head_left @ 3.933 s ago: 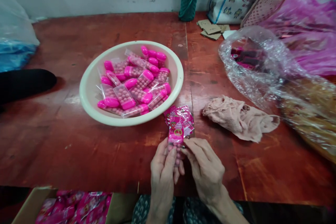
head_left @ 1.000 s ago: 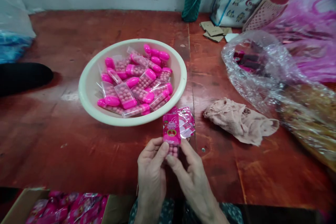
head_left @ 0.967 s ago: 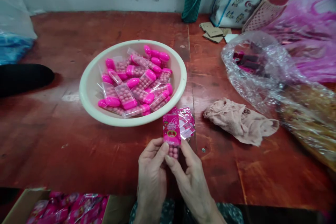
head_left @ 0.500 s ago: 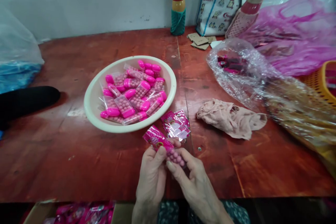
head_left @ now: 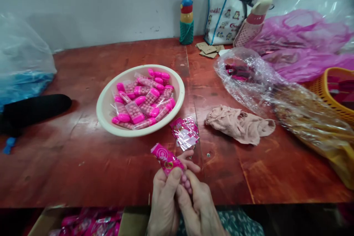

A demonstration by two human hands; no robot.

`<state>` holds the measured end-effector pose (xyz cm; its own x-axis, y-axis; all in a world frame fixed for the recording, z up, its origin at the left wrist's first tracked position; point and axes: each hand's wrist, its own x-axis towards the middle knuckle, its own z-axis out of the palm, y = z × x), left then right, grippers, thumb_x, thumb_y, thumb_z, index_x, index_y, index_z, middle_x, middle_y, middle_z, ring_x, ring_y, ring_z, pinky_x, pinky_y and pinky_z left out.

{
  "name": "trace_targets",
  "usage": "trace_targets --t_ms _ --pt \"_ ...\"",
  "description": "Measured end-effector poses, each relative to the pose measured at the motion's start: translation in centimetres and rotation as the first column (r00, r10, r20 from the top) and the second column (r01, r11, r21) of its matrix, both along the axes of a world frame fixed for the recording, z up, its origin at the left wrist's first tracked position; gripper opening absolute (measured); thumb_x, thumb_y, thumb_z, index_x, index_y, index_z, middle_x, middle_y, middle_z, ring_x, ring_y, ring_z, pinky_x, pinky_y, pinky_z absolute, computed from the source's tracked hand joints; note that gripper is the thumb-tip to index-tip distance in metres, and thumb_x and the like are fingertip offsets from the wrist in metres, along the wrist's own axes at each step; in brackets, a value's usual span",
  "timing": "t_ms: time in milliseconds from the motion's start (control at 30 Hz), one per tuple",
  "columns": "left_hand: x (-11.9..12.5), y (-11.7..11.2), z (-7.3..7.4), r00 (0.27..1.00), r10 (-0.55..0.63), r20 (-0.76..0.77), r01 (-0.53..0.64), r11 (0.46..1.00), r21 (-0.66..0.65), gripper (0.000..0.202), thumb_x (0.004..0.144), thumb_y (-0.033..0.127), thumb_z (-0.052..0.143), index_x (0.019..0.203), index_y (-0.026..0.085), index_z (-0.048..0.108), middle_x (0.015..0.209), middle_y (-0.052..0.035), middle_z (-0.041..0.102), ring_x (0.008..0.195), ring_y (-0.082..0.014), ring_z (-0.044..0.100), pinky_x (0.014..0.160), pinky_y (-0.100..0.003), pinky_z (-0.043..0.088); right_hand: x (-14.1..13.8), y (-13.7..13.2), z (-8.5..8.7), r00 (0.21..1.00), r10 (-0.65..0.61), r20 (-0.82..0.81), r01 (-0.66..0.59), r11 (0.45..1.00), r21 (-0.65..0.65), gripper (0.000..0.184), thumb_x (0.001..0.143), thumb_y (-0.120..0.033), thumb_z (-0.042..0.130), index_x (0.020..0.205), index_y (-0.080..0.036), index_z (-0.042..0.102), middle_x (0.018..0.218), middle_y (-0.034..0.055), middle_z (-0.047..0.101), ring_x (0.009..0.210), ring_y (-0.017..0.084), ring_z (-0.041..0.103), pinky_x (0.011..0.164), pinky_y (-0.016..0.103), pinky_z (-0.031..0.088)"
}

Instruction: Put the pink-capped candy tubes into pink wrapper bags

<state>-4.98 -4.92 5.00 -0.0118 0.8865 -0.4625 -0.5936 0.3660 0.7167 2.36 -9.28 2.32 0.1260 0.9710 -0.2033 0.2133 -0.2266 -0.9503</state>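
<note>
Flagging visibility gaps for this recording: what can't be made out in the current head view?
All in the head view:
Held bead container: partly covered by the left hand, the right hand and the pink wrapper.
Print on the pink wrapper: too small and blurred to read.
White bowl: its bottom is hidden by the top containers.
Carton: near part cut off by the bottom edge.
Yellow basket: cut off by the right edge.

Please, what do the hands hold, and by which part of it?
One pack of pink balls, partly covered by a printed pink wrapper: left hand at the wrapper's near end, right hand at the uncovered end.
</note>
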Motion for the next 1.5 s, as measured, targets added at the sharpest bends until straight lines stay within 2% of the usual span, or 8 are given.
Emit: trace_targets --t_ms 233,467,833,1000,1100,1200,1367,1500 --pt "-1.8 0.2 -0.1 0.988 0.118 0.103 -0.113 0.992 -0.057 0.024 0.078 0.035 0.061 0.086 0.015 0.072 0.088 -0.0091 0.071 0.082 -0.021 0.064 0.075 -0.029 0.05 -0.2 1.7 -0.7 0.953 0.163 -0.257 -0.178 0.983 -0.038 0.042 0.086 -0.046 0.049 0.116 -0.017 0.057 0.086 0.0064 0.064 0.076 0.018 0.062 0.064 0.025 0.051" --pt "-1.7 0.7 -0.6 0.977 0.212 0.037 -0.203 0.966 -0.161 0.018 0.078 0.026 0.062 0.08 0.011 0.071 0.075 -0.0073 0.071 0.075 -0.0187 0.065 0.071 -0.027 0.05 -0.2 1.9 -1.8 0.962 0.241 -0.13 -0.238 0.971 0.039 0.043 0.085 -0.043 0.052 0.121 -0.02 0.053 0.098 0.0075 0.064 0.09 0.02 0.061 0.081 0.028 0.048" --pt "-1.3 1.2 -1.5 0.966 0.253 -0.056 -0.259 0.934 -0.246 0.032 0.078 0.037 0.055 0.06 0.012 0.066 0.066 -0.008 0.07 0.075 -0.0198 0.066 0.069 -0.025 0.049 -0.2 2.7 -1.2 0.937 0.272 -0.221 -0.269 0.962 0.045 0.028 0.083 -0.045 0.054 0.095 -0.021 0.061 0.076 0.0044 0.062 0.066 0.016 0.058 0.058 0.024 0.047" --pt "-2.2 1.5 -0.8 0.981 0.192 0.026 -0.184 0.966 -0.182 0.042 0.08 0.051 0.05 0.083 0.013 0.067 0.076 -0.0098 0.072 0.075 -0.0213 0.067 0.057 -0.024 0.049 -0.8 3.8 -0.8 0.551 0.241 -0.799 -0.511 0.854 -0.094 0.03 0.088 -0.046 0.047 0.081 -0.017 0.05 0.05 -0.0086 0.039 0.033 0.002 0.027 0.031 0.014 0.025" --pt "-2.0 0.9 -0.9 0.99 0.142 0.019 -0.139 0.984 -0.114 0.037 0.078 0.049 0.055 0.089 0.015 0.065 0.08 -0.0103 0.072 0.081 -0.0237 0.067 0.058 -0.025 0.05 -1.0 4.0 -1.2 0.391 0.127 -0.911 -0.55 0.827 -0.121 0.03 0.088 -0.045 0.047 0.082 -0.016 0.048 0.049 -0.0102 0.037 0.03 0.001 0.019 0.028 0.013 0.022" --pt "-1.5 0.6 -1.0 0.988 0.144 -0.055 -0.15 0.982 -0.116 0.021 0.077 0.034 0.062 0.085 0.015 0.065 0.077 -0.0093 0.073 0.088 -0.0246 0.065 0.073 -0.03 0.049 -0.7 4.0 -1.5 0.467 0.174 -0.867 -0.527 0.842 -0.114 0.03 0.088 -0.045 0.048 0.081 -0.016 0.05 0.048 -0.0095 0.038 0.03 0.001 0.023 0.03 0.013 0.023" --pt "-0.6 0.4 -1.3 0.982 0.143 -0.123 -0.164 0.968 -0.191 0.014 0.076 0.026 0.06 0.07 0.015 0.067 0.082 -0.0098 0.074 0.096 -0.0242 0.063 0.084 -0.03 0.044 0.2 3.2 -1.8 0.821 0.184 -0.54 -0.321 0.932 -0.17 0.031 0.082 -0.047 0.056 0.089 -0.017 0.059 0.071 0.0015 0.057 0.067 0.014 0.056 0.059 0.024 0.048" --pt "-0.7 -0.1 -1.7 0.979 0.071 -0.189 -0.113 0.968 -0.223 0.018 0.077 0.028 0.059 0.075 0.013 0.069 0.089 -0.0109 0.073 0.085 -0.0223 0.065 0.076 -0.028 0.046 0.2 2.9 -1.7 0.862 0.153 -0.484 -0.281 0.938 -0.203 0.031 0.08 -0.047 0.058 0.089 -0.017 0.061 0.07 0.0014 0.056 0.074 0.017 0.057 0.066 0.026 0.049"
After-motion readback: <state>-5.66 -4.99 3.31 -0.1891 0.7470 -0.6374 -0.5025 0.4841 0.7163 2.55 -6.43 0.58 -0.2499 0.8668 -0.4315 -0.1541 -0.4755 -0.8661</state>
